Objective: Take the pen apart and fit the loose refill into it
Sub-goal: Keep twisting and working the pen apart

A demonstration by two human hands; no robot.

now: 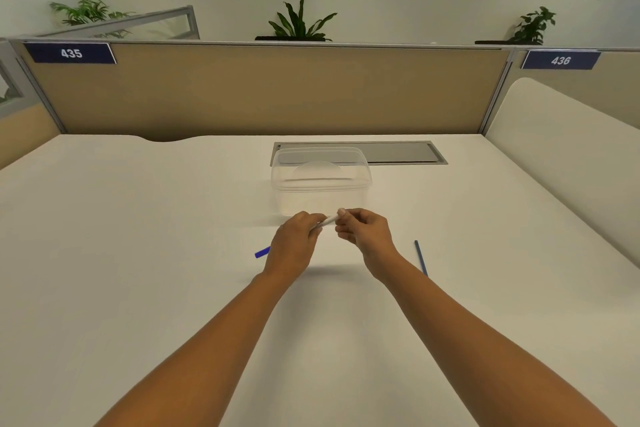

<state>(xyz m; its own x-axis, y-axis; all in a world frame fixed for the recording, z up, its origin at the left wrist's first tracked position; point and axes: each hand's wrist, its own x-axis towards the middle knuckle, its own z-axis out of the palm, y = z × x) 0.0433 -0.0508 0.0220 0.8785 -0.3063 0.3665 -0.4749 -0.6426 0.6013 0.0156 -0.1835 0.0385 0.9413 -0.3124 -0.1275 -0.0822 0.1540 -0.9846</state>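
— White desk [138, 253] in an office cubicle, a tan partition [263, 90] along its far edge: what was on it?

— A clear plastic container [320, 180] stood near the middle. Just in front of it, both hands met above the desktop.

— Holding what?

— The pen [328, 220], a pale barrel tilted up to the right. The left hand [294, 246] had its fingers curled round the lower end. The right hand [363, 236] pinched the upper end between thumb and fingertips. One hand on each end suited twisting or pulling the barrel apart, which looked like the step in hand.

— And the refill?

— The loose refill [420, 255], a thin blue rod, lay on the desk just right of the right forearm, its near end hidden behind that arm. It was untouched, probably parked within reach until the barrel opened.

— Anything else?

— A short blue piece [262, 252], likely the cap, lay just left of the left hand, partly hidden by it. Whether the barrel had begun to separate was too small to tell.
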